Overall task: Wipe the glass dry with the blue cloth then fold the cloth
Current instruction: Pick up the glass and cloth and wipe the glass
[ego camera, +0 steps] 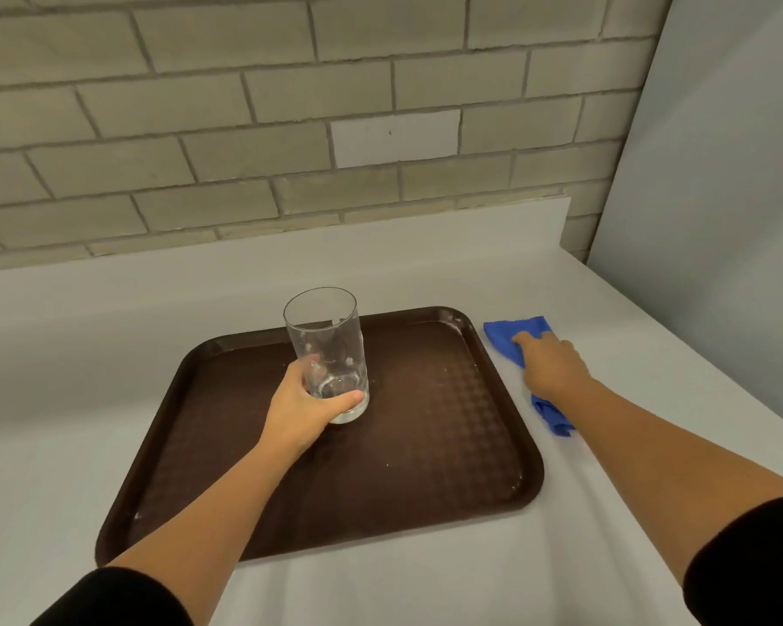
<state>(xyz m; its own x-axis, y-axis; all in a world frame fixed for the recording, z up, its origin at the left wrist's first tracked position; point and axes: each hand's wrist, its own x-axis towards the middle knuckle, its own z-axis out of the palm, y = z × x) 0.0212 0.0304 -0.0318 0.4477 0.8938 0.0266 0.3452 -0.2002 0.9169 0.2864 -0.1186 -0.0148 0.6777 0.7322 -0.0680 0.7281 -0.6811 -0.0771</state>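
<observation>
A clear drinking glass [324, 336] with droplets on its wall is held upright over the brown tray [426, 445]. My left hand [299, 406] is wrapped around its lower part, thumb across the base. The blue cloth [511, 334] lies crumpled on the white counter just right of the tray. My right hand [550, 365] rests on top of the cloth with fingers curled onto it, hiding its middle. Whether the cloth is gripped or only touched is unclear. One end of the cloth sticks out below my wrist.
The white counter [109, 354] runs back to a low upstand under a brick wall [245, 128]. A pale panel [719, 173] closes the right side, close to the cloth. The tray takes up the middle of the counter.
</observation>
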